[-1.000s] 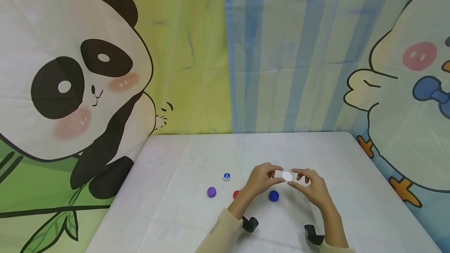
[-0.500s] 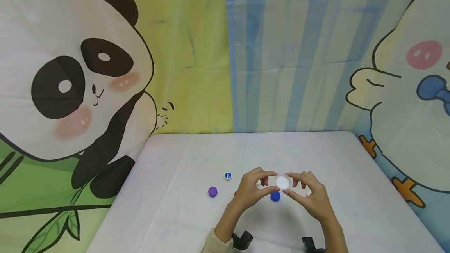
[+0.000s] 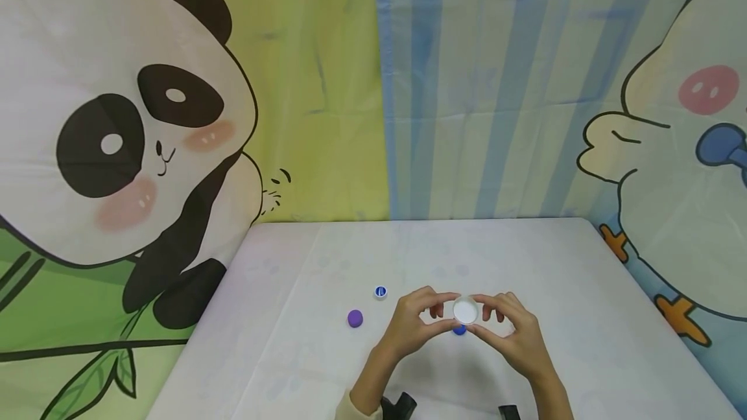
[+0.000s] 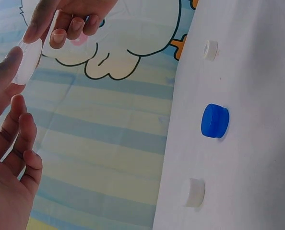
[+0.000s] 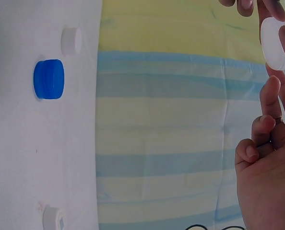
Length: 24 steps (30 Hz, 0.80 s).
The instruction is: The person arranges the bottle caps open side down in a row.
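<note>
A round white bottle cap (image 3: pixel 465 310) is raised above the table, pinched by both hands at its rim. My left hand (image 3: pixel 410 324) grips its left side between thumb and index finger. On the opposite side, my right hand (image 3: pixel 512 328) does the same, its other fingers curled loosely. The inner hollow of the cap faces the head camera. Below the hands stands a blue cap (image 4: pixel 214 120), partly covered by them in the head view. White caps (image 4: pixel 194 192) (image 5: pixel 71 40) lie on either side of the blue one in the wrist views.
On the white table (image 3: pixel 303 355), a purple cap (image 3: pixel 355 318) lies left of my hands. Farther back sits a small white cap with a blue pattern (image 3: pixel 380 292). Cartoon-printed curtains (image 3: pixel 443 83) hang behind and beside the table.
Both hands have moved slightly left and nearer to me with the white cap, staying on its rim. The red cap seen earlier is hidden behind the left hand.
</note>
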Motion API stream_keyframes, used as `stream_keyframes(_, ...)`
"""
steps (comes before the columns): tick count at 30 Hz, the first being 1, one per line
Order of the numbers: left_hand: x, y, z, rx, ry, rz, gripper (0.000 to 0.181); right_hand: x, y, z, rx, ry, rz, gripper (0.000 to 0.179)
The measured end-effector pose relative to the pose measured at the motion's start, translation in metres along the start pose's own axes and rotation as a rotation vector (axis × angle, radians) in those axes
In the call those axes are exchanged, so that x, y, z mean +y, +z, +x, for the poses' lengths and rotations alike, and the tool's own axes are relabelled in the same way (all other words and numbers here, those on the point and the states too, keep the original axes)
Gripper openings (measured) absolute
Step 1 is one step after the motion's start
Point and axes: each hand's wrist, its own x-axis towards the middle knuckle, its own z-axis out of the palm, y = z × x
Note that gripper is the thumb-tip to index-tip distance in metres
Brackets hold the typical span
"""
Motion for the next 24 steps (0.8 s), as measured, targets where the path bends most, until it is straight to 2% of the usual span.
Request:
stream_keyframes(8, 0.0022, -0.0034, -0.0004, 0.016, 0.036, 0.016, 0.036, -0.0027, 0.0005, -0.0003, -0.024, 0.03, 0.017, 0.043)
stream_keyframes(17, 0.002, -0.0055, -0.0029, 0.018, 0.044, 0.012, 0.04, -0.0036, 0.0028, -0.0007, -0.03, 0.007, 0.036, 0.042)
stream_keyframes(24, 0.0029, -0.0072, -0.0036, 0.007, 0.028, 0.001, 0.039, -0.0018, 0.0048, -0.0021, -0.027, -0.006, 0.047, 0.042)
